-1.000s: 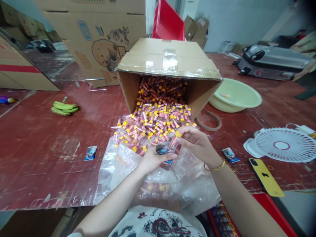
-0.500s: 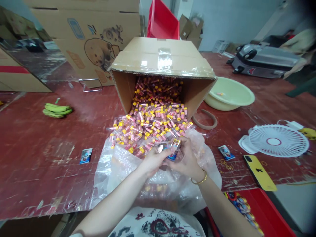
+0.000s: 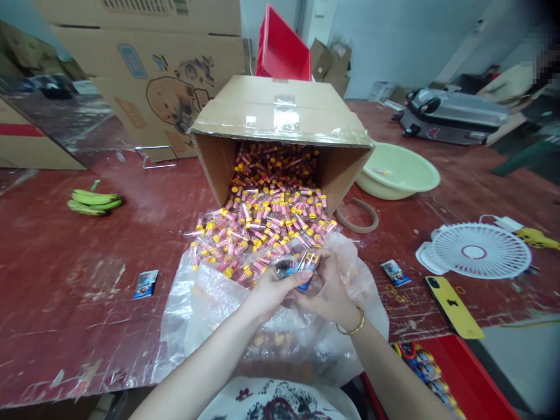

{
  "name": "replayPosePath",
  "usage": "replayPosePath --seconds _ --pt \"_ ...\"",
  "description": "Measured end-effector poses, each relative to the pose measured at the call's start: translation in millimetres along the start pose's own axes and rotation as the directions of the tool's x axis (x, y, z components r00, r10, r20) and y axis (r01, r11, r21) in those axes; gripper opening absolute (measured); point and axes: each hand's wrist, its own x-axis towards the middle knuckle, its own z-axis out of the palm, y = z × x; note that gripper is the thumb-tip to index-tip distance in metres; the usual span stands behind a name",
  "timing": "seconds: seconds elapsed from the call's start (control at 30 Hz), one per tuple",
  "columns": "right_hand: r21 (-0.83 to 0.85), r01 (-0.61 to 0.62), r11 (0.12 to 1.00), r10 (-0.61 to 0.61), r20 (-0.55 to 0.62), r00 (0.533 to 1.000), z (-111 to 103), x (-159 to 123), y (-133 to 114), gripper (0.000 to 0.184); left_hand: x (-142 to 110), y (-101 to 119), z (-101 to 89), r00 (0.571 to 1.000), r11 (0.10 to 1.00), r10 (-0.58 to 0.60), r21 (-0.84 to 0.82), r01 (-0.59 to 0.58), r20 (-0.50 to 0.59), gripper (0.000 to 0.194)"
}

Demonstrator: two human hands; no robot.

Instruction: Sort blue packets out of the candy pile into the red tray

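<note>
My left hand and my right hand are closed together on a small bundle with blue and dark printing and yellow ends at its top. My left thumb lies across its front; most of my fingertips are hidden. Beneath and around my hands spreads a whitish plastic sheet. Just beyond it, many small transparent tubes with yellow caps and pink contents spill from a cardboard box lying on its side.
On the red table lie small blue packets, bananas, a tape roll, a pale green basin, a white fan and a yellow phone. A red tray at lower right holds colourful packs. A person stands far right.
The view has shifted slightly, so the scene sits a little lower and further left. Both hands keep hold of the bundle in nearly the same place.
</note>
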Motion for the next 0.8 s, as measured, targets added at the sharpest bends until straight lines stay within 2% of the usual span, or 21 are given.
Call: replayPosePath --seconds 0.1,0.17,0.23,0.3,0.33,0.37,0.4,0.47,0.5,0.57,0.6,0.67,0.73,0.8 --pt "0.036 -0.008 0.999 0.008 0.01 1.0 -3 1 -1 0.06 1 -1 -0.7 1.0 1.0 0.017 0.026 -0.017 -0.017 0.035" --pt "0.053 -0.042 0.998 0.043 -0.015 0.999 -6 2 -3 0.045 3 -2 0.7 1.0 0.999 0.025 0.046 -0.024 -0.013 0.036" --pt "0.085 -0.1 0.991 0.107 -0.092 0.99 -16 1 -3 0.023 3 -3 4.2 1.0 0.997 -0.012 0.075 0.011 0.003 0.037" --pt "0.131 -0.135 0.982 0.162 -0.222 0.961 -40 -7 -2 0.016 4 -4 8.2 0.997 0.992 -0.08 0.096 0.079 0.009 0.037" --pt "0.141 -0.146 0.979 0.184 -0.308 0.934 -60 -15 1 0.017 4 -4 9.5 0.994 0.989 -0.105 0.101 0.103 0.007 0.035" --pt "0.132 -0.163 0.978 0.204 -0.416 0.886 -85 -29 4 0.019 6 -5 9.8 0.993 0.988 -0.117 0.105 0.116 0.008 0.034" --pt "0.108 -0.195 0.975 0.222 -0.536 0.815 -114 -47 7 0.021 8 -6 9.1 0.993 0.987 -0.119 0.112 0.117 0.008 0.032" --pt "0.051 -0.316 0.947 0.244 -0.755 0.609 -174 -100 15 0.027 15 -8 5.0 0.994 0.984 -0.104 0.143 0.102 0.008 0.034" --pt "0.041 -0.381 0.924 0.248 -0.822 0.513 -200 -131 20 0.029 19 -9 2.4 0.995 0.981 -0.104 0.167 0.103 -0.006 0.036" --pt "0.058 -0.499 0.865 0.281 -0.88 0.384 -238 -194 33 0.029 24 -10 -2.0 0.993 0.967 -0.116 0.223 0.12 -0.034 0.039" --pt "0.077 -0.551 0.831 0.312 -0.885 0.345 -249 -221 42 0.028 26 -10 -3.2 0.992 0.961 -0.121 0.247 0.127 -0.04 0.04" --pt "0.117 -0.645 0.755 0.387 -0.874 0.295 -256 -261 66 0.023 27 -8 -3.5 0.992 0.949 -0.121 0.288 0.128 -0.041 0.04" --pt "0.139 -0.712 0.689 0.455 -0.847 0.275 -252 -283 91 0.02 26 -5 -1.6 0.992 0.945 -0.113 0.303 0.122 -0.047 0.041" --pt "0.135 -0.75 0.648 0.49 -0.827 0.275 -248 -291 112 0.018 25 -3 0.4 0.992 0.946 -0.108 0.301 0.125 -0.072 0.043"
